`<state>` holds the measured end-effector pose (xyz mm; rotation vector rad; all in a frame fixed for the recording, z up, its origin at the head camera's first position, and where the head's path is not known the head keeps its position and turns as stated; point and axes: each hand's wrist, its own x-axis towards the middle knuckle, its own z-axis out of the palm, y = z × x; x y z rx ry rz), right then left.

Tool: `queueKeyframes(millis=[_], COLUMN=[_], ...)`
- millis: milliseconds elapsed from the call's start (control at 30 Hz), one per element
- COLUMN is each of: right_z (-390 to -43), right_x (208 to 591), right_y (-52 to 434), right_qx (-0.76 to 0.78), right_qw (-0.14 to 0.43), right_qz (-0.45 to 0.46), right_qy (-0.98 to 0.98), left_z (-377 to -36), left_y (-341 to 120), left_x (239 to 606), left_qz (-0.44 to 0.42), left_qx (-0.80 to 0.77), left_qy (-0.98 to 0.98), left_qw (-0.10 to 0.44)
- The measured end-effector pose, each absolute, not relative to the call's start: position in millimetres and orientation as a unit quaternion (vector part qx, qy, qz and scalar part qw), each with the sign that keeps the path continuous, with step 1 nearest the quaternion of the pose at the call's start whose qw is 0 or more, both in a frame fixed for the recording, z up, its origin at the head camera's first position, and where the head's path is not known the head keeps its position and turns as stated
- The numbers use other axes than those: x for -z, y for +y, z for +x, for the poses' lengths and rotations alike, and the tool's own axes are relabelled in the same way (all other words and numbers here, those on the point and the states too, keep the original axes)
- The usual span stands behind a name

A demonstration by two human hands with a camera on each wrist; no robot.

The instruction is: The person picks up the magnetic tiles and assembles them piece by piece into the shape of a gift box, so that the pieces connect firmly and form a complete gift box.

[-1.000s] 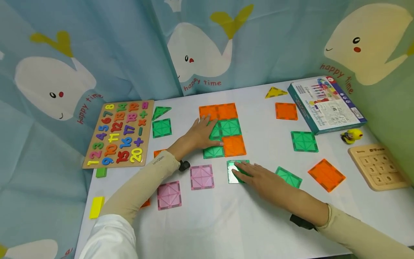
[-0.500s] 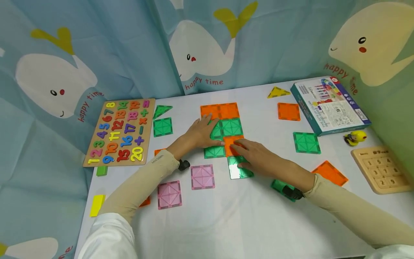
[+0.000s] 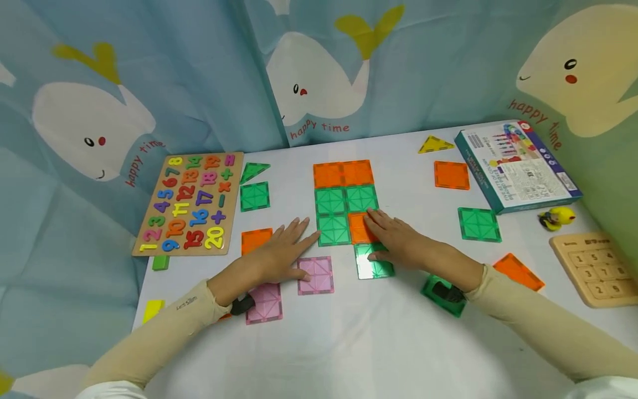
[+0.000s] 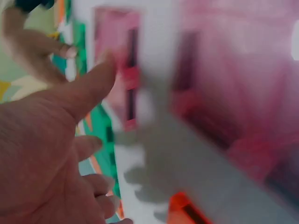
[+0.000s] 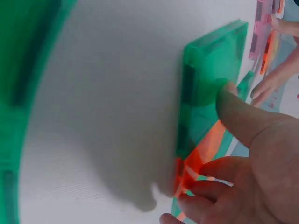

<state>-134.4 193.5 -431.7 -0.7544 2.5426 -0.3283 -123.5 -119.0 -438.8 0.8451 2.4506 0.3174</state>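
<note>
Wood first: seeing a number board [image 3: 186, 205] on the desk [image 3: 319, 343] at far left. Partly hiding a loose orange tile [image 3: 255, 239] with the left hand [image 3: 270, 259], spreading its fingers open, pointing its thumb over a pink tile [image 3: 319, 275]; not managing to tell whether touching. Finding orange tiles [image 3: 358, 173] and green tiles [image 3: 331, 230] joining edge to edge. Resting the right hand [image 3: 401, 242] there, fingers stretching open, touching the near orange tile [image 3: 360, 230], laying the thumb over the adjoining shiny green tile [image 3: 375, 270]. Seeing a box [image 3: 520, 166], a yellow toy [image 3: 557, 218] and a small wooden board [image 3: 593, 269] farther right.
</note>
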Motion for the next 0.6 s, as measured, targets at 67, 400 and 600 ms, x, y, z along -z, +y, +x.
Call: queueKeyframes(millis=[67,400,600], right_z=[-134,-135,-135], right_x=[431,432,433], right_y=[195,192,193], right_qx=[0.114,0.116,0.117], right_qw=[0.241,0.232,0.234], right_qz=[-0.267,-0.28,-0.279], right_qy=[0.926,0.924,0.924], left_z=[-119,-139,-145], left_y=[-115,-83,-74], left_x=[442,445,440], left_qz=[0.326,0.344,0.327], left_qx=[-0.107,-0.128,-0.111], left_qy=[0.907,0.901,0.899], left_qw=[0.242,0.23,0.271])
